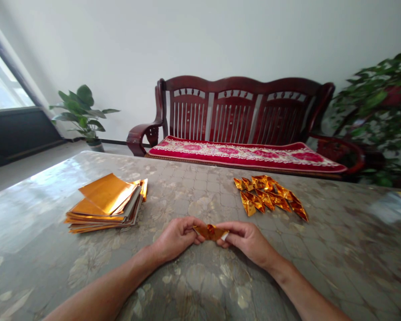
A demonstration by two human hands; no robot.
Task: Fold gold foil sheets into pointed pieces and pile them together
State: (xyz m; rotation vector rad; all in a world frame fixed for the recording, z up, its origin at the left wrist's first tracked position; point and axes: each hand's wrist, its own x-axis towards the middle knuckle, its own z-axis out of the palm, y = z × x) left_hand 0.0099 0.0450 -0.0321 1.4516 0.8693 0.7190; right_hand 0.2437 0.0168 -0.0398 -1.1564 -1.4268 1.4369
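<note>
Between my two hands is a small folded gold foil paper ingot (210, 232), with a bulge at its middle and a bit of white showing at its right end. My left hand (178, 236) pinches its left tip between thumb and fingers. The right tip is gripped the same way by my right hand (249, 240). Off to the left lies an uneven stack of flat gold foil paper sheets (103, 203). Beyond my right hand, several folded gold paper ingots (269, 194) sit grouped in rows.
Everything rests on a table (194, 191) with a patterned, shiny cover. A clear plastic bag (392, 207) lies near the right edge. Behind the table stands a dark wooden bench (234, 111) with a red floral cushion (247, 154). Potted plants (83, 113) flank it.
</note>
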